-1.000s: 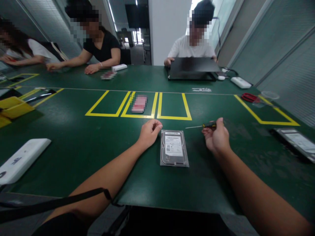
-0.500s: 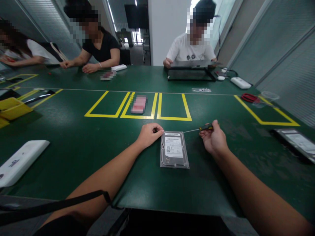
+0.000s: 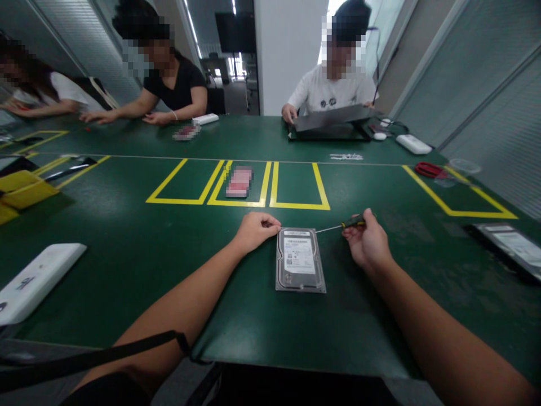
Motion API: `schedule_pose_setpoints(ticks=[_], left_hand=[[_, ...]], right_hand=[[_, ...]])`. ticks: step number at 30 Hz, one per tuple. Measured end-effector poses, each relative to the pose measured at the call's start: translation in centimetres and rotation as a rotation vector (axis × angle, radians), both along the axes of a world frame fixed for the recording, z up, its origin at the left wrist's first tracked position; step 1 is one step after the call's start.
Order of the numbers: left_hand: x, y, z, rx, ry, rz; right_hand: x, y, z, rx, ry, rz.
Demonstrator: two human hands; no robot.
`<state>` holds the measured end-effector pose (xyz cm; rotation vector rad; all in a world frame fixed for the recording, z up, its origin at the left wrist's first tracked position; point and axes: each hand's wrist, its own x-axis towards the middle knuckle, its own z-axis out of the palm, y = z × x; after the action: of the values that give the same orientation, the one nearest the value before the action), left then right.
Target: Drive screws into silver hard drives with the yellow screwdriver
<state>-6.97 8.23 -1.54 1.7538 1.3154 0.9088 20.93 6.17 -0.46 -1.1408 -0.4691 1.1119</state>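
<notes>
Hard drive flat, label up, on the green table, between your hands, back from the near edge. Left hand: fingers curled, thumb and forefinger drawn nearly together at the drive's far left corner; can't tell whether they pinch it or only touch. Right hand: closed round the screwdriver handle, shaft almost level, pointing left, tip at the far right corner. Contact there too small to confirm.

Risks, my reading: at so low an angle, your tip could skid over the casing and scratch it, or jump toward your left fingers. A sideways push might swivel the drive, since only one corner looks steadied and the tabletop seems smooth. Pressing harder would likely worsen both.
</notes>
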Motion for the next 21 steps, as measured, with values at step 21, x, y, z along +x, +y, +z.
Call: schedule_pose_setpoints(ticks=[21], left_hand=[[0.2,0.7,0.9,-0.231,-0.139,0.004]], right_hand=[[-0.3,-0.1,0.3,0.003,0.009,-0.008]])
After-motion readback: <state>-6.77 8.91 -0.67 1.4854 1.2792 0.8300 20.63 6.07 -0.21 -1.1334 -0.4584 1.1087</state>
